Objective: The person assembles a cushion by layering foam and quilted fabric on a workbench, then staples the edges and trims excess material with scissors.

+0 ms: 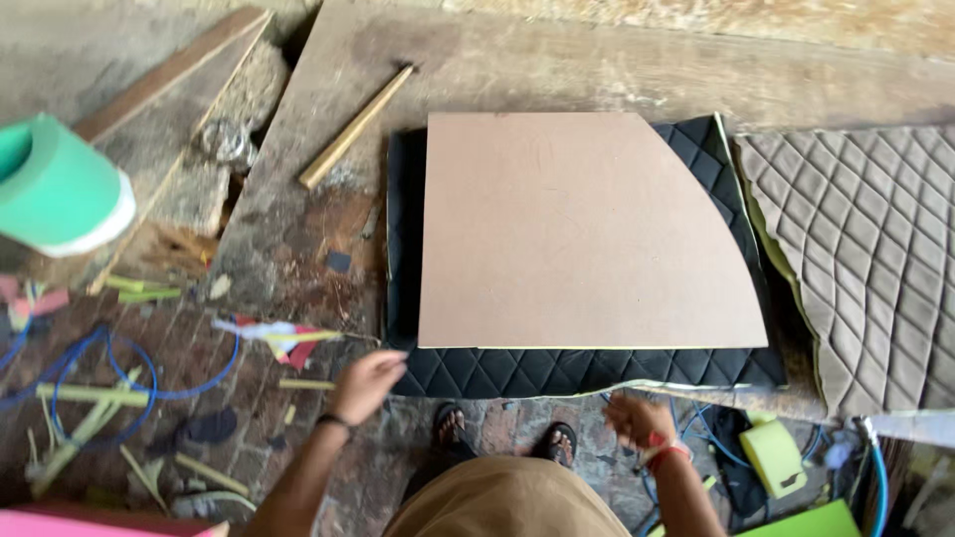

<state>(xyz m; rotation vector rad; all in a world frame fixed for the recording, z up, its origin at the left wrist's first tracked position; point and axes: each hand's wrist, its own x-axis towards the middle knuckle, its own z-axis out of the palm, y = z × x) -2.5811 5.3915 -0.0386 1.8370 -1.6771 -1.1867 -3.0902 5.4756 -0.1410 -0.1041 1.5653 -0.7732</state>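
Left hand reaches open-fingered toward the black quilted fabric's near corner, seemingly just touching. Right hand, blurred and loosely open, hovers below its front edge.

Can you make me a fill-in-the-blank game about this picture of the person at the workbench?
1. The flat brown board lies on top of a quilted sheet coloured ____.
2. The left hand touches the near ____ corner of that sheet.
3. The roll at the far left is coloured ____.
4. The right hand wears a wristband coloured ____.

Missing words: black; left; green; red
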